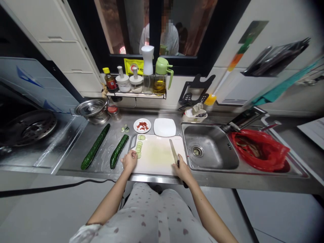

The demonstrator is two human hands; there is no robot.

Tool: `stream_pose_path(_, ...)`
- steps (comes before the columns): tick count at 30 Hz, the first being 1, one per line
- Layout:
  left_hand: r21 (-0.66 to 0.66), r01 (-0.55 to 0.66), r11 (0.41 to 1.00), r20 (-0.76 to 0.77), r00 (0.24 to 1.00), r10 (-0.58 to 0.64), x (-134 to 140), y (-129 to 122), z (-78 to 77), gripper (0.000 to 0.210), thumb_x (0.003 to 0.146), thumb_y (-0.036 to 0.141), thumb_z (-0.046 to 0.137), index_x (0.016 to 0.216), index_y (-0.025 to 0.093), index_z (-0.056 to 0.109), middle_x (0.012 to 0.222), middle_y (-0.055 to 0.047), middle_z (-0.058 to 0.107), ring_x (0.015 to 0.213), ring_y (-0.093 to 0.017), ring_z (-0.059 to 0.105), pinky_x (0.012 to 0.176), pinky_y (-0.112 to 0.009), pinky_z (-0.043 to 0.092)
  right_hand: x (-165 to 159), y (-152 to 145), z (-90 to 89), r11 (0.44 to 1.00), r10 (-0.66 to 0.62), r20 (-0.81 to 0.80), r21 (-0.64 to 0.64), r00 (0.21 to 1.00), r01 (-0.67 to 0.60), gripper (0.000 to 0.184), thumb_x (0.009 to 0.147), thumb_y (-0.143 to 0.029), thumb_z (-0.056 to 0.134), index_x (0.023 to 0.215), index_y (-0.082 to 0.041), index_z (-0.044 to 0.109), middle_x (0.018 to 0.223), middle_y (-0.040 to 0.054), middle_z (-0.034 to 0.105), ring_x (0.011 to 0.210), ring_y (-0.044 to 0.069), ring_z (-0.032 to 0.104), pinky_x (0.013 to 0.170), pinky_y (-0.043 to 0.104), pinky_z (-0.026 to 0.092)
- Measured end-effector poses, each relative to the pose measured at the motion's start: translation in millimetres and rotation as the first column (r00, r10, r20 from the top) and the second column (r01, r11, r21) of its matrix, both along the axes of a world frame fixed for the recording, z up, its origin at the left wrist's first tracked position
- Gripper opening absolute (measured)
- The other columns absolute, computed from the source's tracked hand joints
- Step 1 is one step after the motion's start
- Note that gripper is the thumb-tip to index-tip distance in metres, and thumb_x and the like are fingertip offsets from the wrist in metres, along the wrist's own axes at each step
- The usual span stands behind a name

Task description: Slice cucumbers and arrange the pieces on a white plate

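Observation:
My right hand (182,167) is closed around the black handle of a kitchen knife (174,150), whose blade lies over the right part of a white cutting board (157,165) and points away from me. At the board's left edge, my left hand (130,162) has its fingers curled together at the near end of a row of cucumber slices (139,148). The row overlaps and runs away from me. Left of the board lie a shorter cucumber piece (118,152) and a long cucumber (96,146).
Behind the board are a plate of chopped red bits (142,126), a white square plate (164,127) and small green scraps (125,128). A sink (212,158) and a red plastic bag (263,155) are on the right. A lidded pot (95,109) stands back left, below a condiment shelf (152,96).

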State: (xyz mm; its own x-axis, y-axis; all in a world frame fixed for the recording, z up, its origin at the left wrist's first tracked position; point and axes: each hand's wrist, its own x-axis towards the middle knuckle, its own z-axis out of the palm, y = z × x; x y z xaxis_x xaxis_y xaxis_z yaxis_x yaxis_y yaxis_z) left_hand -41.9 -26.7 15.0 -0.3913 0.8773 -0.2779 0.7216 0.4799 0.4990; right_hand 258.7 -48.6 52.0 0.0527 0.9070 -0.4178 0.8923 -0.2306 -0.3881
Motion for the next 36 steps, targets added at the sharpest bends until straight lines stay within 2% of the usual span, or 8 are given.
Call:
stream_pose_path(6, 0.012, 0.02, 1.0, -0.091, 0.996, -0.019, 1, 2, 2.4, 0.019, 0.083, 0.025, 0.054, 0.099, 0.027, 0.062, 0.097, -0.004, 0.07, 0.103, -0.025, 0.057, 0.089, -0.04, 0.032, 6, -7, -4.2, 0.999, -0.023, 0.061, 0.028, 0.998, 0.021, 0.062, 0.094, -0.027, 0.039, 0.15, -0.013, 0.018, 0.125, 0.0157, 0.061, 0.107, 0.024, 0.061, 0.087, 0.029, 0.04)
stream_pose_path(10, 0.078, 0.019, 0.997, -0.092, 0.996, -0.011, 7, 16, 7.9, 0.025, 0.084, 0.028, 0.053, 0.107, 0.028, 0.062, 0.107, -0.006, 0.068, 0.107, -0.026, 0.055, 0.091, -0.041, 0.033, 5, -10, -6.1, 0.997, -0.027, 0.099, 0.068, 0.995, 0.021, 0.061, 0.095, -0.029, 0.039, 0.15, -0.011, 0.019, 0.115, 0.0163, 0.066, 0.1, 0.024, 0.063, 0.081, 0.028, 0.04)
stream_pose_path(12, 0.093, 0.017, 0.995, -0.087, 0.996, -0.009, 13, 29, 11.2, 0.028, 0.084, 0.03, 0.053, 0.11, 0.028, 0.062, 0.109, -0.006, 0.066, 0.108, -0.028, 0.055, 0.093, -0.042, 0.033, 5, -10, -7.2, 0.998, -0.034, 0.129, 0.06, 0.991, 0.026, 0.053, 0.096, -0.032, 0.039, 0.143, -0.008, 0.032, 0.108, 0.0166, 0.068, 0.097, 0.024, 0.064, 0.079, 0.028, 0.039)
stream_pose_path(14, 0.094, 0.01, 0.996, -0.088, 0.996, -0.001, 19, 44, 14.1, 0.031, 0.084, 0.032, 0.052, 0.114, 0.028, 0.062, 0.112, -0.007, 0.065, 0.11, -0.029, 0.054, 0.093, -0.043, 0.033, 4, -9, -7.2, 0.999, -0.037, 0.171, 0.026, 0.984, 0.034, 0.043, 0.097, -0.034, 0.037, 0.129, -0.008, 0.049, 0.101, 0.0165, 0.07, 0.094, 0.023, 0.065, 0.077, 0.027, 0.039)
stream_pose_path(16, 0.089, 0.017, 0.996, -0.101, 0.995, -0.008, 24, 58, 15.7, 0.034, 0.085, 0.033, 0.052, 0.117, 0.029, 0.061, 0.115, -0.008, 0.063, 0.112, -0.03, 0.052, 0.094, -0.045, 0.032, 4, -8, -5.5, 0.999, -0.035, 0.208, -0.007, 0.978, 0.037, 0.038, 0.098, -0.035, 0.035, 0.114, -0.009, 0.057, 0.097, 0.0164, 0.07, 0.092, 0.023, 0.065, 0.075, 0.027, 0.038)
stream_pose_path(25, 0.005, 0.111, 0.994, -0.255, 0.961, -0.106, 28, 98, 8.1, 0.036, 0.085, 0.037, 0.051, 0.119, 0.028, 0.061, 0.121, -0.012, 0.059, 0.116, -0.032, 0.048, 0.095, -0.046, 0.03, 3, -5, -1.2, 0.997, -0.025, 0.236, -0.061, 0.971, 0.04, 0.036, 0.1, -0.036, 0.032, 0.11, -0.011, 0.056, 0.1, 0.0162, 0.07, 0.094, 0.023, 0.065, 0.072, 0.027, 0.037)
stream_pose_path(31, -0.007, 0.159, 0.987, -0.297, 0.942, -0.154, 31, 102, 2.8, 0.035, 0.087, 0.034, 0.048, 0.119, 0.025, 0.062, 0.121, -0.014, 0.058, 0.116, -0.032, 0.048, 0.094, -0.045, 0.029, 5, -6, -2.5, 0.998, 0.012, 0.235, -0.057, 0.972, 0.001, 0.036, 0.1, -0.036, 0.031, 0.109, -0.011, 0.056, 0.1, 0.0161, 0.07, 0.095, 0.023, 0.065, 0.07, 0.027, 0.036)
stream_pose_path(36, 0.0, 0.126, 0.992, -0.272, 0.955, -0.121, 30, 104, 0.6, 0.033, 0.085, 0.03, 0.052, 0.116, 0.026, 0.06, 0.121, -0.013, 0.059, 0.116, -0.03, 0.048, 0.095, -0.043, 0.029, 5, -5, -2.2, 0.998, 0.006, 0.235, -0.058, 0.972, 0.008, 0.034, 0.1, -0.035, 0.032, 0.108, -0.012, 0.056, 0.099, 0.0155, 0.07, 0.093, 0.022, 0.065, 0.07, 0.026, 0.036)
